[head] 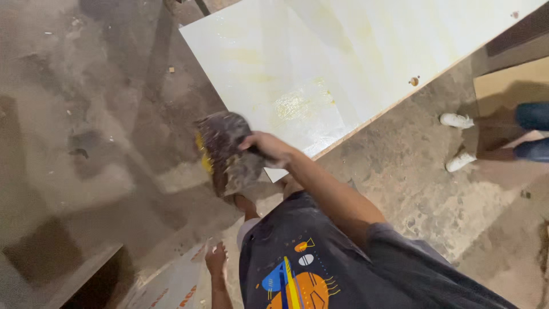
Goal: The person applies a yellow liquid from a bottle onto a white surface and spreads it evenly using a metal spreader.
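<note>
Your right hand (pixel 267 147), closed around the handle of the dirty brush (pixel 229 151) at the frame centre, holds its head pointing left and down from the grip, just below the pale board (pixel 320 63), while your left hand (pixel 216 258) hangs low with nothing in it, farther away.

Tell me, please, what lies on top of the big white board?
On the white board lie a yellowish smear and a small dark knob near its edge. The right hand and its dirty tool cover the near corner.

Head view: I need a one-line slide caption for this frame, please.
Right hand grips a dirty trowel near the corner of a glossy white board; left hand hangs low.
</note>
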